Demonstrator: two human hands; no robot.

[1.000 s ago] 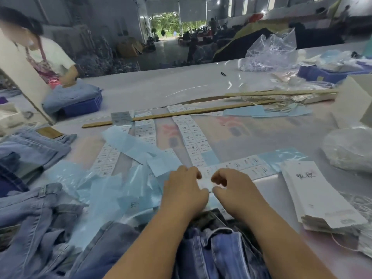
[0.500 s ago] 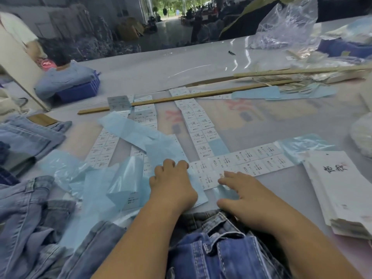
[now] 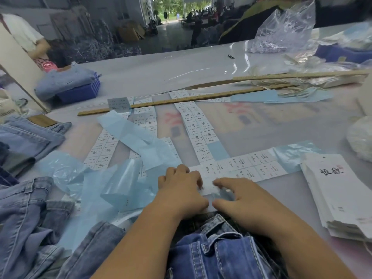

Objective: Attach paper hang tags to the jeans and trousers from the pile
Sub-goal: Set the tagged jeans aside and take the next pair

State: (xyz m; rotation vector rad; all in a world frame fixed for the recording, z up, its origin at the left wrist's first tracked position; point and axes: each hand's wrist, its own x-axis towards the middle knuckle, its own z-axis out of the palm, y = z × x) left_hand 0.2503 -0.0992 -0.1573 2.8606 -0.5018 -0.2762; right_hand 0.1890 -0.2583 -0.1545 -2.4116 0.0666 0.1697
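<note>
Left hand (image 3: pixel 181 188) curled, pinning near end of white printed sticker strip (image 3: pixel 241 166) to grey table (image 3: pixel 201 73); right hand (image 3: pixel 239 196) fingertips picking at one label, likely peeling; pinch itself blurred. White paper hang-tag stack (image 3: pixel 342 194) waits at right. Dark-blue jeans (image 3: pixel 217 254) lie below wrists.

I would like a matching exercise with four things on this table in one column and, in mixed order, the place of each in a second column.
Things:
1. stack of hang tags
2. blue crate
3. clear plastic bag
4. dark blue jeans

Places:
A. far right part of the table
B. near edge, between the forearms
C. right side, near the right hand
D. far left, under folded light denim

Pairs: 1-C, 2-D, 3-A, 4-B
</note>
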